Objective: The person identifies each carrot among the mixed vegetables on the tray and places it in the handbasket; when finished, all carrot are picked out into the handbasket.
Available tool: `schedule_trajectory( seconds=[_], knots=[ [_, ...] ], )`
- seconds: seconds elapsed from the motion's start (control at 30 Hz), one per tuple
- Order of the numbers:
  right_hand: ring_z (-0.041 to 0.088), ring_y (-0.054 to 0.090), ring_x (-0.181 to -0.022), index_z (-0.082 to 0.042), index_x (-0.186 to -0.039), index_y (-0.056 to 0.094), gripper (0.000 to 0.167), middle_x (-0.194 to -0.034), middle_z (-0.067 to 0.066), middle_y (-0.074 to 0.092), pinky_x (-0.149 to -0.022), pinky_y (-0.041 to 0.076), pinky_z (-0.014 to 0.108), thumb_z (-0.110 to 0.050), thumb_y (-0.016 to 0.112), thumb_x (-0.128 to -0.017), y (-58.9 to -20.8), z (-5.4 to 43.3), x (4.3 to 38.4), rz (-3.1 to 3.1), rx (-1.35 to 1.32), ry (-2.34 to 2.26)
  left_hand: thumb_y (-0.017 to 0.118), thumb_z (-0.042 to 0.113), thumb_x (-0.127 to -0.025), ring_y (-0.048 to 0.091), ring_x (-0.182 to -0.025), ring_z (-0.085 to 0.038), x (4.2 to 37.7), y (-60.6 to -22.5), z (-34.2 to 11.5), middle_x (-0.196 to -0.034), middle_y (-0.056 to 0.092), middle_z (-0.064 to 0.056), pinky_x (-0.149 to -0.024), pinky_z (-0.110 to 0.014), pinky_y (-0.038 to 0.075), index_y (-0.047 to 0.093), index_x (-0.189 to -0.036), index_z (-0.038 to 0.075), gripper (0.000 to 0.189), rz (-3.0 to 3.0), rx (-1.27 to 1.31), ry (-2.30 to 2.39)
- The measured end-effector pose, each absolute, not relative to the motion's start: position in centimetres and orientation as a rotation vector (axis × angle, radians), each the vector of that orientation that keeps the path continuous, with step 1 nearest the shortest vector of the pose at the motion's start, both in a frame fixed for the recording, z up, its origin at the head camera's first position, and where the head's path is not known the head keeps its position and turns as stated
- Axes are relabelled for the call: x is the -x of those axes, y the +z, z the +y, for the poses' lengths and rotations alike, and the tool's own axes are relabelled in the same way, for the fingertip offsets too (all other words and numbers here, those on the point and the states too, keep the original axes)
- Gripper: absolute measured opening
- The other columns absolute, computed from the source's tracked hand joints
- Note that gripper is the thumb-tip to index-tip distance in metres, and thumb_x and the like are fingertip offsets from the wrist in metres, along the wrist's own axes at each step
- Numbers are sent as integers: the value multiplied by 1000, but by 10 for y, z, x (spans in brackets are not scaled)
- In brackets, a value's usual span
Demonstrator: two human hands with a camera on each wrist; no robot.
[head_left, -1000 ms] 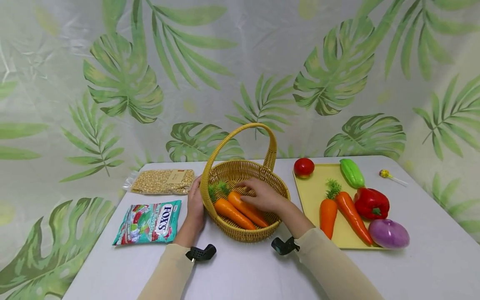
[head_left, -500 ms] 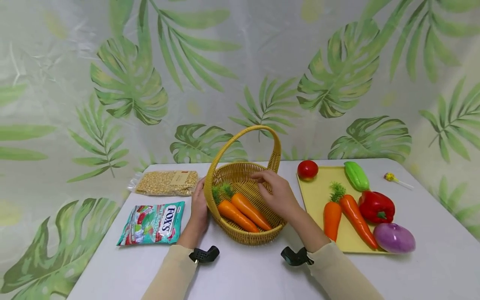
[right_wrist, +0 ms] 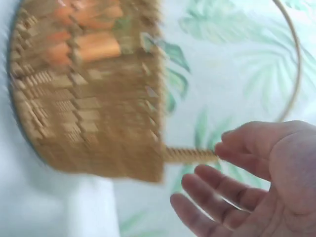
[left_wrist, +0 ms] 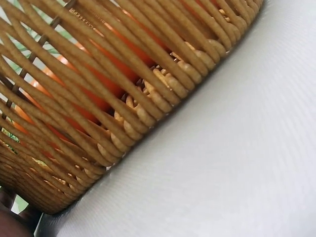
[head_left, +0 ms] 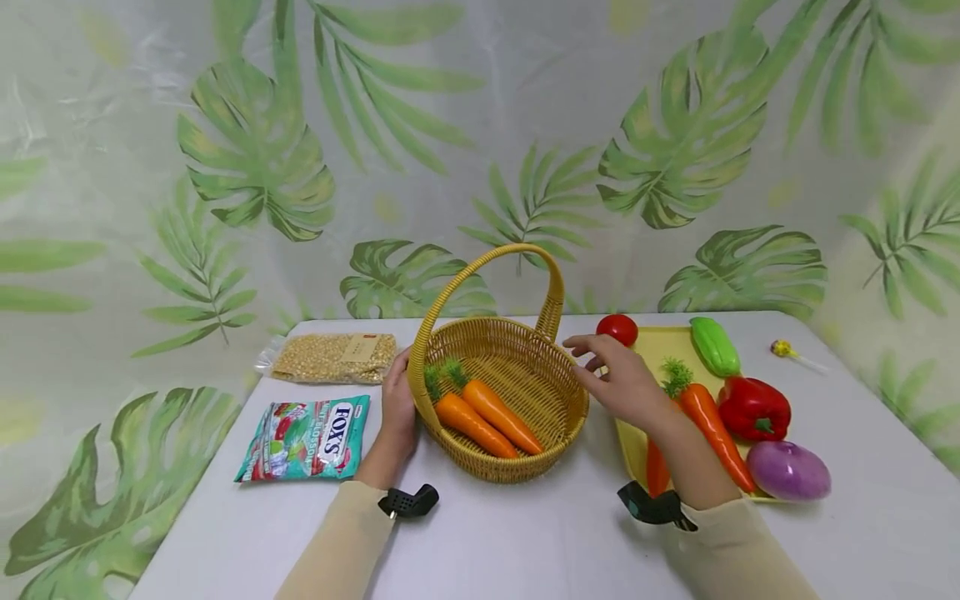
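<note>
A yellow-brown wicker basket [head_left: 555,400] with a tall arched handle stands in the middle of the white table. Two orange carrots [head_left: 487,421] with green tops lie side by side in its left half. My left hand [head_left: 399,407] holds the basket's left side by the foot of the handle; part of its fingers is hidden behind the wicker. Just outside the right rim hovers my right hand [head_left: 618,379], its fingers loosely bent around nothing. In the right wrist view, the right hand [right_wrist: 247,182] shows its palm with the fingers spread apart.
A yellow tray [head_left: 652,340] at right bears more carrots [head_left: 708,425], a red bell pepper [head_left: 753,408] and a green vegetable [head_left: 715,346]. A tomato [head_left: 617,329] and a purple onion [head_left: 789,471] overlap its edges. Beyond lies a lollipop [head_left: 783,348]. Left are a grain bag [head_left: 330,358] and a FOX'S candy bag [head_left: 303,439].
My right hand has let go of the upper carrot in the basket, lifted out and moved right past the rim. My left hand stays at the basket's left side.
</note>
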State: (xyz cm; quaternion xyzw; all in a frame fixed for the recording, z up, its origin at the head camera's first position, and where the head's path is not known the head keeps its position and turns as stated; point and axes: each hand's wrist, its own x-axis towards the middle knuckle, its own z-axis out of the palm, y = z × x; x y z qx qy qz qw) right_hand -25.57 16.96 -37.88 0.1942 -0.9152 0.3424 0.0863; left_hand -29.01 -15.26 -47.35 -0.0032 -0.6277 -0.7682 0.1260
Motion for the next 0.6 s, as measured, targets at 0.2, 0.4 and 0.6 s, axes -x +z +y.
schedule_trajectory(
  seconds=[0.2, 0.4, 0.6],
  knots=[
    [34, 63, -105, -6, -133, 58, 37, -130, 19, 60, -85, 58, 48, -18, 60, -98, -363, 212, 256, -2835, -493, 910, 41, 17, -104, 50, -129, -13, 289, -473, -149, -137, 58, -2, -106, -23, 44, 62, -132, 13, 35, -1811, -31, -2179],
    [42, 62, -111, -5, -140, 52, 49, -136, 26, 57, -84, 59, 47, -29, 61, -99, -359, 243, 257, -3033, -468, 894, 41, 13, -103, 53, -123, -12, 288, -473, -152, -135, 59, -5, -97, -17, 49, 62, -131, 9, 35, -1817, -48, -2131],
    [45, 62, -113, -5, -142, 49, 53, -132, 29, 59, -89, 55, 52, -31, 62, -98, -362, 271, 257, -3114, -457, 879, 40, 12, -103, 55, -119, -8, 288, -472, -153, -135, 60, -7, -95, -16, 49, 62, -131, 8, 36, -1836, -38, -2113]
  ],
)
